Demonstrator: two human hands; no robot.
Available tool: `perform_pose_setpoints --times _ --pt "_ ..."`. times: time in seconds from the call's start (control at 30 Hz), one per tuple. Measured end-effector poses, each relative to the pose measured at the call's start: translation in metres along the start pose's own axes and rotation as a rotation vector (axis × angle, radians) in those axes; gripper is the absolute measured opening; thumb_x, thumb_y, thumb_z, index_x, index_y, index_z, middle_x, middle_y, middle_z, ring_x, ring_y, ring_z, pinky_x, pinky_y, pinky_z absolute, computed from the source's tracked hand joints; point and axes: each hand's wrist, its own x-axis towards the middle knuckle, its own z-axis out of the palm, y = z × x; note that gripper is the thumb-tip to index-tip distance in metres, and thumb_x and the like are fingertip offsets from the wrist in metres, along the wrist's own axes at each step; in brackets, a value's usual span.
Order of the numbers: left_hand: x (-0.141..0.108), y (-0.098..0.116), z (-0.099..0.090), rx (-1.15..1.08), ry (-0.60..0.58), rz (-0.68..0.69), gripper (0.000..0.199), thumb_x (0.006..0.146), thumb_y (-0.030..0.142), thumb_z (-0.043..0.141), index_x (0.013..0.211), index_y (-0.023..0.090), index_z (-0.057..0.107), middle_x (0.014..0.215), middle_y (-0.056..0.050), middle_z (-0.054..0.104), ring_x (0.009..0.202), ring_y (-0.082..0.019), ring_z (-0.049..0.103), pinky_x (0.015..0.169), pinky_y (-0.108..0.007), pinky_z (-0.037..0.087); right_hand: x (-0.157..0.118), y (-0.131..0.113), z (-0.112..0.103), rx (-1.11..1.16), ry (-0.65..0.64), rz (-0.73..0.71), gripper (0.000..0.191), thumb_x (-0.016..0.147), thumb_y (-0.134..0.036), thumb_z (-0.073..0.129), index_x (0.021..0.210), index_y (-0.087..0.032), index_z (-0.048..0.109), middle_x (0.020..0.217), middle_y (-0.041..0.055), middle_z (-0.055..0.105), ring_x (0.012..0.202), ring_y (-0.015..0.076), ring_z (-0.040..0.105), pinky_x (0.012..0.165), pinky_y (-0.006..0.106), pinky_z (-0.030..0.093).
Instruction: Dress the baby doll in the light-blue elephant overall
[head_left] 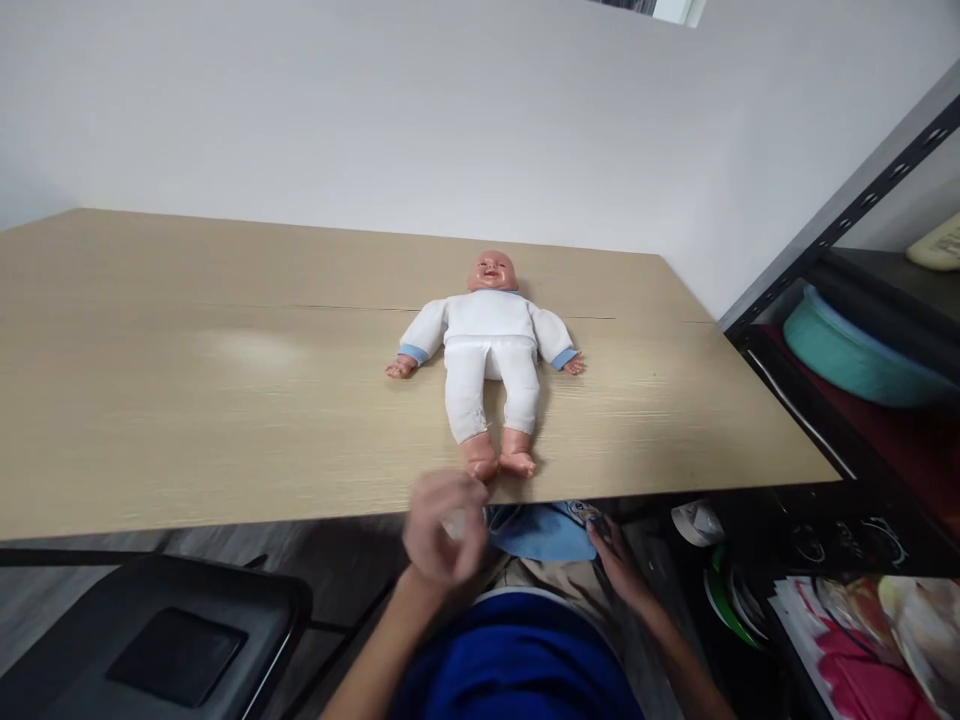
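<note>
A baby doll (491, 320) in a white suit with blue cuffs lies on its back on the table (225, 420), arms spread, bare feet towards me. My left hand (446, 525) is raised at the near edge, just by the doll's feet. It is blurred, with fingers curled in; a pale patch shows between them, too unclear to name. Below the tabletop, a light blue cloth (544, 535) with a printed picture rests on my lap. My right hand (615, 555) grips its right side; some of those fingers are hidden.
A black chair (202, 630) stands at the lower left. On the right, a dark metal shelf (847, 210) holds a teal basin (862, 350). Lower down are a white cap-like thing (697, 522), a green-rimmed spool (724, 600) and packets. A white wall (337, 120) rises behind the table.
</note>
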Motion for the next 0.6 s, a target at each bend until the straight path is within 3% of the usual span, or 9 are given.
perform_pose_setpoints --times 0.07,0.1,0.17,0.27,0.4,0.5,0.6 --pt "-0.048 0.008 0.012 -0.047 -0.412 0.239 0.018 0.100 0.028 0.066 0.116 0.034 0.074 0.097 -0.006 0.080 0.085 -0.029 0.076 0.080 -0.048 0.064 0.005 0.005 0.007 0.051 -0.066 0.030 0.063 0.098 -0.088 0.061 0.109 -0.029 0.079 0.099 0.0084 0.084 0.099 0.0356 0.087 0.079 0.050 0.073" --pt "-0.068 0.007 0.016 -0.017 -0.559 0.190 0.023 0.101 0.026 0.063 0.117 0.033 0.077 0.101 -0.008 0.082 0.089 -0.030 0.078 0.082 -0.050 0.065 0.008 0.005 0.009 0.067 -0.077 0.037 0.060 0.098 -0.088 0.061 0.106 -0.031 0.080 0.098 0.0082 0.084 0.100 0.0370 0.087 0.080 0.053 0.073" --pt "-0.094 0.001 0.023 0.130 -0.695 -0.087 0.029 0.105 0.026 0.056 0.121 0.028 0.080 0.108 -0.013 0.083 0.095 -0.033 0.077 0.086 -0.052 0.066 0.011 0.002 0.013 0.107 -0.088 0.057 0.057 0.098 -0.087 0.060 0.103 -0.033 0.079 0.097 0.0087 0.085 0.101 0.0402 0.087 0.085 0.060 0.073" --pt "-0.106 -0.016 0.025 0.374 -0.713 -0.453 0.040 0.106 0.041 0.061 0.136 0.023 0.079 0.135 -0.021 0.078 0.123 -0.045 0.073 0.104 -0.065 0.063 0.012 -0.007 0.016 0.158 -0.095 0.074 0.056 0.097 -0.086 0.062 0.104 -0.033 0.078 0.100 0.0109 0.085 0.103 0.0443 0.086 0.095 0.070 0.072" --pt "-0.093 -0.028 0.020 0.320 -0.837 -0.558 0.043 0.101 0.044 0.066 0.137 0.025 0.079 0.145 -0.020 0.077 0.142 -0.050 0.066 0.121 -0.072 0.053 0.007 -0.021 0.020 0.206 -0.148 0.072 0.051 0.092 -0.082 0.071 0.103 -0.033 0.076 0.101 0.0106 0.086 0.099 0.0450 0.086 0.094 0.068 0.072" --pt "-0.079 -0.016 0.016 0.127 -0.824 -0.675 0.042 0.102 0.041 0.064 0.138 0.023 0.075 0.146 -0.019 0.078 0.141 -0.048 0.067 0.124 -0.069 0.051 0.002 -0.044 0.016 0.252 -0.162 0.015 0.043 0.092 -0.079 0.071 0.101 -0.037 0.074 0.095 0.0066 0.084 0.092 0.0447 0.085 0.086 0.066 0.074" --pt "-0.060 0.014 0.007 -0.130 -0.791 -0.799 0.036 0.108 0.050 0.060 0.131 0.024 0.070 0.131 -0.016 0.081 0.121 -0.040 0.076 0.110 -0.059 0.060 -0.001 -0.083 -0.001 0.262 -0.161 -0.094 0.030 0.092 -0.071 0.075 0.104 -0.043 0.073 0.097 0.0031 0.082 0.096 0.0447 0.084 0.087 0.065 0.073"
